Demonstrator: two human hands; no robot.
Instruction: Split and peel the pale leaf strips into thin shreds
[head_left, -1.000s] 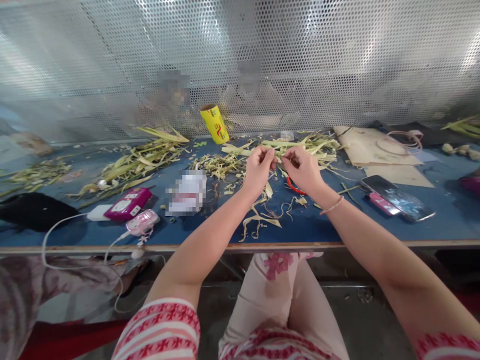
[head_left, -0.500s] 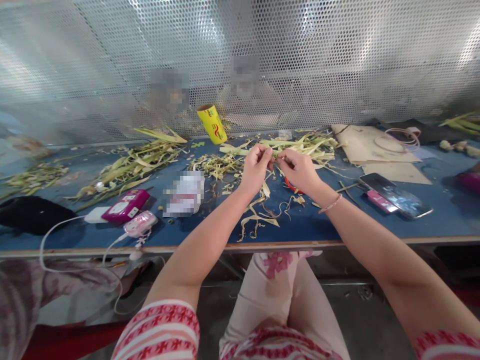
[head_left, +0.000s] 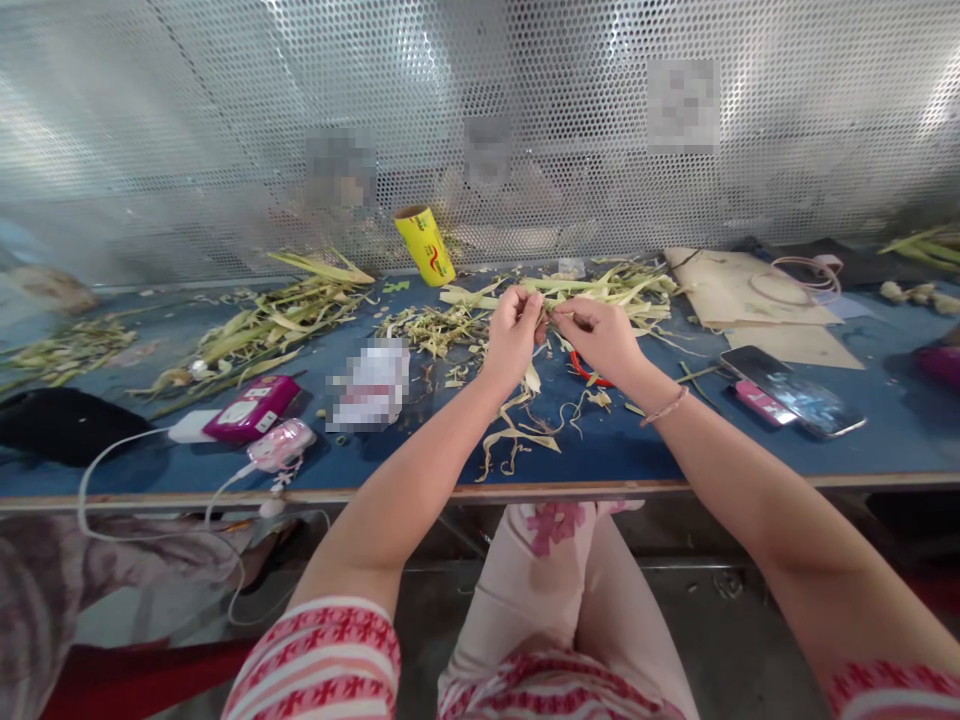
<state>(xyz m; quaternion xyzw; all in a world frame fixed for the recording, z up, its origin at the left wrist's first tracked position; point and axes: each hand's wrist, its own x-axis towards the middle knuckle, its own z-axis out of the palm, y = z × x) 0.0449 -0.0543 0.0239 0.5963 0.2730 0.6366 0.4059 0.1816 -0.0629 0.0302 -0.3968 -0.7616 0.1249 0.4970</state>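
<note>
Over the middle of the blue table (head_left: pixel 420 450), my left hand (head_left: pixel 514 335) and my right hand (head_left: pixel 604 338) are raised close together. Both pinch a thin pale leaf strip (head_left: pixel 553 318) between their fingertips. Under and behind the hands lies a heap of green-yellow leaf strips (head_left: pixel 600 285). Curled dry trimmings (head_left: pixel 517 435) lie on the table near the front edge, below my left wrist. Red-handled scissors (head_left: pixel 585 372) lie partly hidden under my right hand.
A yellow roll (head_left: pixel 425 245) leans at the back by the perforated metal screen (head_left: pixel 480 110), with people behind it. Left: leaf piles (head_left: pixel 270 320), a pink power strip (head_left: pixel 251 408), a pink device (head_left: pixel 283 445) on a white cable. Right: a phone (head_left: pixel 795 392), cardboard sheets (head_left: pixel 742 290).
My two hands have drawn closer together around the strip, and the fingers have shifted slightly. Nothing else on the table has moved.
</note>
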